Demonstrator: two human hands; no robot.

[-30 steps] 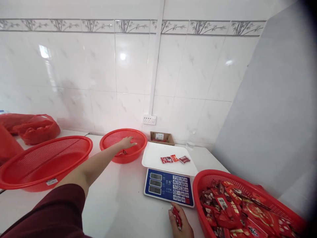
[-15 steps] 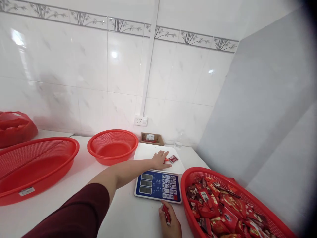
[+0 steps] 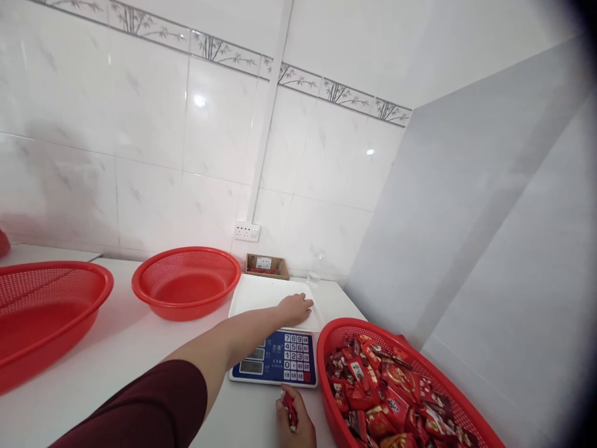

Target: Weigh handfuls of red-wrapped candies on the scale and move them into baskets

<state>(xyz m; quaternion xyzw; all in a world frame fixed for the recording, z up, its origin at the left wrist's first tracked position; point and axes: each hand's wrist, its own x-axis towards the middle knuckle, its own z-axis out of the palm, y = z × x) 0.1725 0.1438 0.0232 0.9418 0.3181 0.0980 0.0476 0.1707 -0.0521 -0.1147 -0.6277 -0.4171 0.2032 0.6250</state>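
Observation:
My left hand (image 3: 295, 310) rests on the white pan (image 3: 261, 292) of a digital scale, its fingers curled down. The small red candy packets that lay there are hidden under or inside it. In front of the scale, my right hand (image 3: 298, 426) is closed around a red-and-white wrapped candy (image 3: 290, 410). The blue scale panel (image 3: 277, 359) lies between my hands, with my left forearm over part of its displays. To the right, a red mesh basket (image 3: 329, 330) holds many red wrapped candies (image 3: 396, 398).
A round red basket (image 3: 186, 311) and a larger red basket (image 3: 88, 317) stand on the white table (image 3: 153, 367) to the left. Behind the scale are a small cardboard box (image 3: 280, 269) and a clear plastic object (image 3: 316, 267). A grey panel (image 3: 420, 236) borders the right side.
My left hand's spread fingers have curled in, and the candy packets on the pan have gone from sight. My right hand still holds its candy. The view has turned slightly right.

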